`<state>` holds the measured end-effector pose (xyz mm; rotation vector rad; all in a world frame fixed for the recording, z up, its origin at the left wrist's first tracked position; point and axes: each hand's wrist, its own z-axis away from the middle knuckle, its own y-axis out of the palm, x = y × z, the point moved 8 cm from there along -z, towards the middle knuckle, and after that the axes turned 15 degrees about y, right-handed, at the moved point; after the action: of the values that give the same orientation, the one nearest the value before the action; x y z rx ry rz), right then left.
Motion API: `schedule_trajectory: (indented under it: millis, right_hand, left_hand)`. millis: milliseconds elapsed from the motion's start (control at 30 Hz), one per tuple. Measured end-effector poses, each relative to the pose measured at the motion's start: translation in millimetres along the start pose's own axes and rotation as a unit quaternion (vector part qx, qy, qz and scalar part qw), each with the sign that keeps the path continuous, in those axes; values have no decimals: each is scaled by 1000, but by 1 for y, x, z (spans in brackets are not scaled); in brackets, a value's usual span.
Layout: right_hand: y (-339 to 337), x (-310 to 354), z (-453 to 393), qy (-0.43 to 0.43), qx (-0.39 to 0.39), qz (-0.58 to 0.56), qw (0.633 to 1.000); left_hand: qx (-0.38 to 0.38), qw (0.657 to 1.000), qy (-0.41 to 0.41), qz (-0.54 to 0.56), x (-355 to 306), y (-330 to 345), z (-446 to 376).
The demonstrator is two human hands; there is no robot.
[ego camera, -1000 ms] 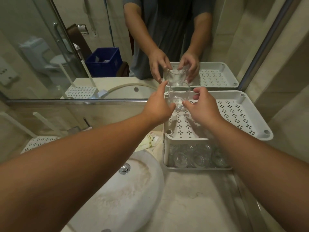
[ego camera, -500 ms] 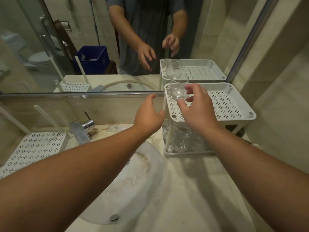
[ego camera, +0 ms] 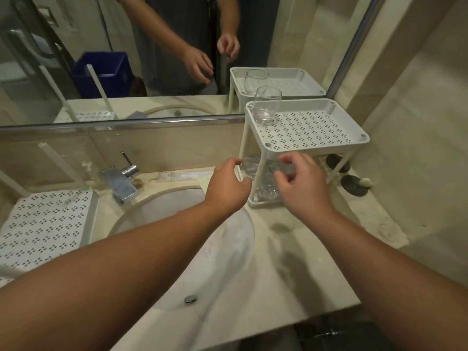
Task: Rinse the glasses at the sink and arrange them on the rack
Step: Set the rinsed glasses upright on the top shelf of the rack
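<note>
Glasses (ego camera: 263, 178) | one glass (ego camera: 266, 105) sitting on rack (ego camera: 316, 145) top | left hand (ego camera: 226, 184), right hand (ego camera: 301, 178) reaching lower tier, fingers curling, grip unclear

One glass (ego camera: 266, 104) stands upright at the back left corner of the white rack's (ego camera: 354, 143) top tray. Both hands, left hand (ego camera: 226, 184) and right hand (ego camera: 302, 181), reach toward glasses (ego camera: 266, 190) on the lower tier, beside the sink (ego camera: 222, 249).

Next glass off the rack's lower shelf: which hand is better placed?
Left, probably. The left hand is at the lower shelf's open side, fingertips beside the glasses. The right hand hovers out front.
</note>
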<state>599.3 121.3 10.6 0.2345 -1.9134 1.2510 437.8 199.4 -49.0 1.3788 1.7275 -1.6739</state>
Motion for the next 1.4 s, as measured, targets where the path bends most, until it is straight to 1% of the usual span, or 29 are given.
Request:
schedule_trajectory:
  millis: [233,433,667,833,900,1067,1200,1400]
  right_hand:
    - [27,-49,26,72,49,77,993]
    - [55,-92,6,100,116,147,977]
    - [94,-124,-43,67,200,249,945]
    - [114,-137,-70,38,214,314,924]
    - [123,-140,-75,22,232,336,913]
    - [141,-147,-82,6,266,355,896]
    - [144,-150,-84,7,257,354,899]
    - [138,-148,-81,10,227,302,926]
  left_hand:
    - [52,998,-23,17,20,27,27]
    - [75,995,-64,23,37,54,33]
    - [56,987,-147,25,56,84,23]
    - [33,979,-200,33,61,97,18]
    - [28,976,-213,34,62,101,19]
    - [15,970,-240,46,65,108,22]
    - [9,964,-255,74,66,112,24]
    - [8,957,-268,108,70,114,28]
